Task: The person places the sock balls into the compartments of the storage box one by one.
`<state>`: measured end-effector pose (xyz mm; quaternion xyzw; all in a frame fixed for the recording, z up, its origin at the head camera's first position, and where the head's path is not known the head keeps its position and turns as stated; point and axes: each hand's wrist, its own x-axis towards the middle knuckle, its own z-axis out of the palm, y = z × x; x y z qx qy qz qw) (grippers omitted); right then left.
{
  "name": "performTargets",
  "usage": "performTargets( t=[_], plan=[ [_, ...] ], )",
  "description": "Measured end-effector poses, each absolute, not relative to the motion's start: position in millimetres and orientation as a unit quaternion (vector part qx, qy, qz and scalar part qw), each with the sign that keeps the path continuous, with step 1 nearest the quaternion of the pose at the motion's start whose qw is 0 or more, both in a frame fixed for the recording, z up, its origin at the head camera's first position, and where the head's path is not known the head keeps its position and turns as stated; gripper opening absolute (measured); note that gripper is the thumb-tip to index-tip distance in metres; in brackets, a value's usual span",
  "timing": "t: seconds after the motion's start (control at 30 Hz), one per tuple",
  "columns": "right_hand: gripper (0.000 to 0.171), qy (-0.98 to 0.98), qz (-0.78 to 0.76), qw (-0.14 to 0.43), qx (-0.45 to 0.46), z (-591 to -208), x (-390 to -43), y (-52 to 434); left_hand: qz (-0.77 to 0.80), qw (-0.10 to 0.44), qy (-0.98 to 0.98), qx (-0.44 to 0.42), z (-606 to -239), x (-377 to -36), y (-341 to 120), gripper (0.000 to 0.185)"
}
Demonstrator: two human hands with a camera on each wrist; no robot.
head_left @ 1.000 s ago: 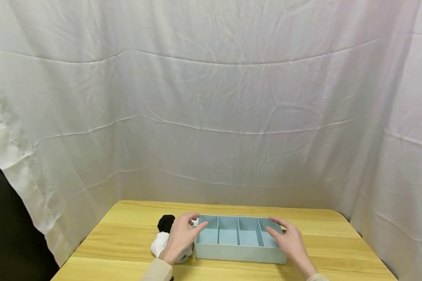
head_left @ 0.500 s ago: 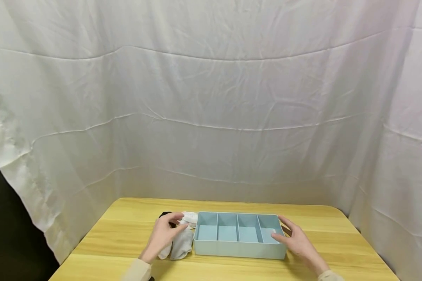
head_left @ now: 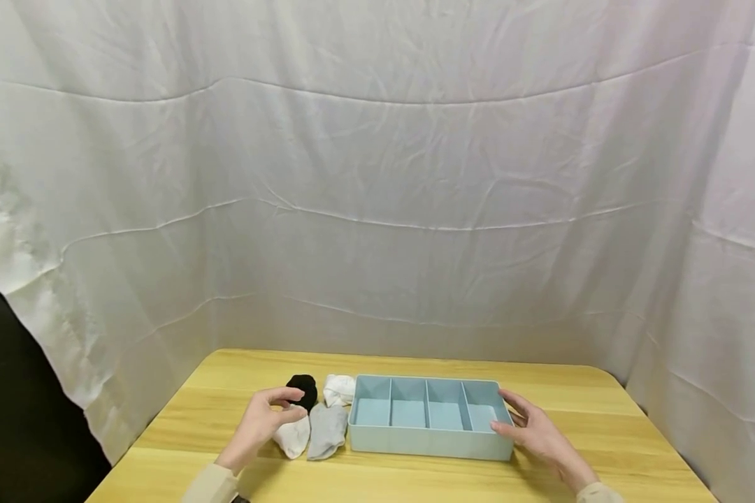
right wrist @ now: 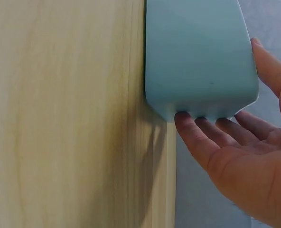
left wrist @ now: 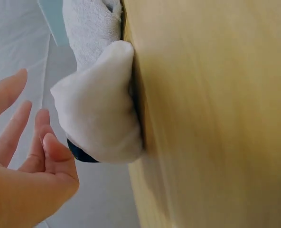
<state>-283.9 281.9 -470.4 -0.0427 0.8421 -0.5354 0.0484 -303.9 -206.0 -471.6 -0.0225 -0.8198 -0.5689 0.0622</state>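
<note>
A light-blue divided storage box stands on the table, its compartments bare. At its right end, my right hand holds the box: fingertips touch the outer end wall and the thumb lies over the rim. To the left sit folded socks: a black one, a white one against the box, a grey one and a nearer white one. My left hand hovers beside the black and nearer white socks, fingers relaxed and holding nothing. In the left wrist view its fingertips are apart from the white sock.
The wooden table has rounded back corners and extends to both sides of the box. Pale curtains hang behind and around it. A dark area shows beyond the curtain at lower left.
My left hand has moved left, away from the box's left end and past the socks, uncovering them. My right hand has shifted slightly right, from over the end compartment to the end wall.
</note>
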Motion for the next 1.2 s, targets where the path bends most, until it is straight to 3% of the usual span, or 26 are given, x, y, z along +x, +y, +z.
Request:
performTargets(
  t=[0.23, 0.57, 1.2],
  plan=[
    [0.082, 0.819, -0.569, 0.051, -0.050, -472, -285, 280, -0.564, 0.030, -0.826, -0.004, -475, -302, -222, 0.040],
    [0.083, 0.815, -0.574, 0.057, -0.055, -472, -283, 280, -0.548, -0.069, -0.829, -0.090, -480, -300, -234, 0.056],
    [0.082, 0.816, -0.573, 0.058, -0.044, -476, -284, 277, -0.522, -0.096, -0.843, -0.086, -481, -297, -236, 0.056]
  ],
)
